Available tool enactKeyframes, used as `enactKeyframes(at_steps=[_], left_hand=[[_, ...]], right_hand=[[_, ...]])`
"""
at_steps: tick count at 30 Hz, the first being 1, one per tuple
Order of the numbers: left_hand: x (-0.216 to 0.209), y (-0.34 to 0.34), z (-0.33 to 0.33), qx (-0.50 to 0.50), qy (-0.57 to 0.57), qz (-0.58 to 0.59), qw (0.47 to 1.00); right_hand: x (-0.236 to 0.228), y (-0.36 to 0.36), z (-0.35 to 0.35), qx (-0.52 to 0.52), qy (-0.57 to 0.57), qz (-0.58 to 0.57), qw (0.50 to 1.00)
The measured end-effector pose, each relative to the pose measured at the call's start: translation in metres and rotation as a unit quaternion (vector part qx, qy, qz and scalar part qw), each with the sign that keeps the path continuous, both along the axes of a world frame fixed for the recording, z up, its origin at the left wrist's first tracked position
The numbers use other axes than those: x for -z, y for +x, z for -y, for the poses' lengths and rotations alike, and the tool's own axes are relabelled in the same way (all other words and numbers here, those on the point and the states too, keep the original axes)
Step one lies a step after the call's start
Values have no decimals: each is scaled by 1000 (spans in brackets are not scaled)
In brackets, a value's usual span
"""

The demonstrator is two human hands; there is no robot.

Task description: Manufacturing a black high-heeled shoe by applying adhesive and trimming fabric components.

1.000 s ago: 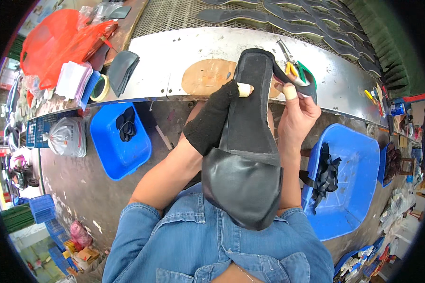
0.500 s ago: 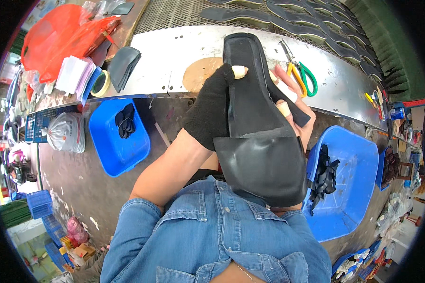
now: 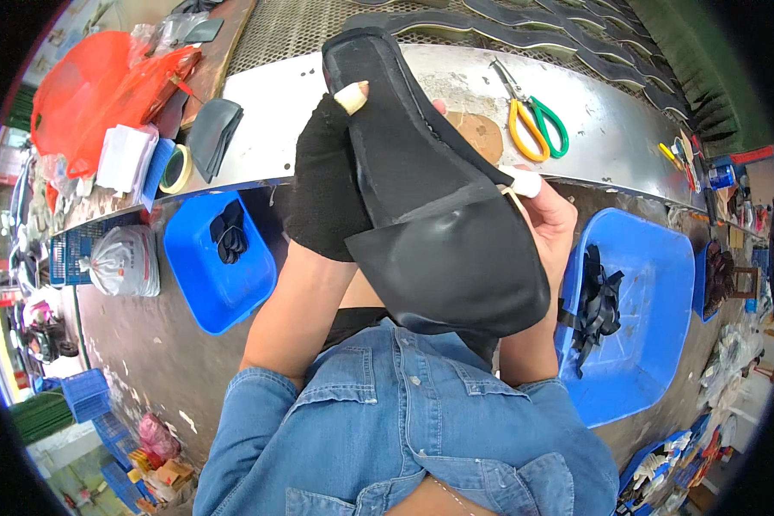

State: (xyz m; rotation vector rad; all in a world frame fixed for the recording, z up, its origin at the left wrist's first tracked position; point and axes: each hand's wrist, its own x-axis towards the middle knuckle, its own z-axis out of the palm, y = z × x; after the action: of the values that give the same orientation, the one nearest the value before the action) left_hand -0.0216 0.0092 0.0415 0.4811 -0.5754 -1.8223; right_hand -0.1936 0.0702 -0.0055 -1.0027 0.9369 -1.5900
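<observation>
A black square-toed slide sandal (image 3: 430, 155) with a wide, glossy strap (image 3: 464, 267) is held up in front of my chest, its heel end pointing away over the bench. My left hand (image 3: 327, 181), in a black fingerless glove, grips the sole's left edge; its taped thumb presses on the insole. On the other side my right hand (image 3: 546, 206), with tape on its fingers, pinches a black strip (image 3: 464, 146) at the sole's right edge, close to the strap. Part of my right hand is hidden behind the sandal.
Yellow-and-green-handled scissors (image 3: 529, 120) lie on the metal bench (image 3: 611, 146) beside a brown patch. Blue tubs (image 3: 654, 301) with black pieces stand on both sides. Tape (image 3: 176, 169), papers (image 3: 125, 159) and a red bag (image 3: 86, 95) sit at left; soles (image 3: 456, 24) rest on mesh behind.
The sandal has shifted left and tilted, its heel end swinging left. My right hand has moved along the edge toward the strap, and the strip's loose end no longer hangs out.
</observation>
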Motion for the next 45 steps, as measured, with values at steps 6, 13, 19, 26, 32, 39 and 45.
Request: enactKeyframes(at_steps=[6, 13, 19, 26, 32, 39, 45], left_hand=[[10, 14, 20, -24, -15, 33, 999], [1, 23, 13, -13, -60, 27, 998], [30, 31, 39, 318, -37, -454, 832], [22, 40, 38, 355, -131, -410, 830], [42, 48, 41, 199, -168, -291, 921], [29, 62, 37, 64, -221, -54, 972], [20, 75, 30, 38, -218, 77, 972]], right_hand=[[-15, -8, -4, 11, -111, -49, 993], [-18, 2, 4, -33, -82, -74, 993], [-33, 19, -5, -115, -78, -71, 988], [-30, 35, -12, -173, -10, -71, 982], [-28, 44, -17, -261, 34, 6, 965], [-24, 33, -7, -283, 133, 11, 950], [-4, 22, 7, -266, 156, -33, 951]])
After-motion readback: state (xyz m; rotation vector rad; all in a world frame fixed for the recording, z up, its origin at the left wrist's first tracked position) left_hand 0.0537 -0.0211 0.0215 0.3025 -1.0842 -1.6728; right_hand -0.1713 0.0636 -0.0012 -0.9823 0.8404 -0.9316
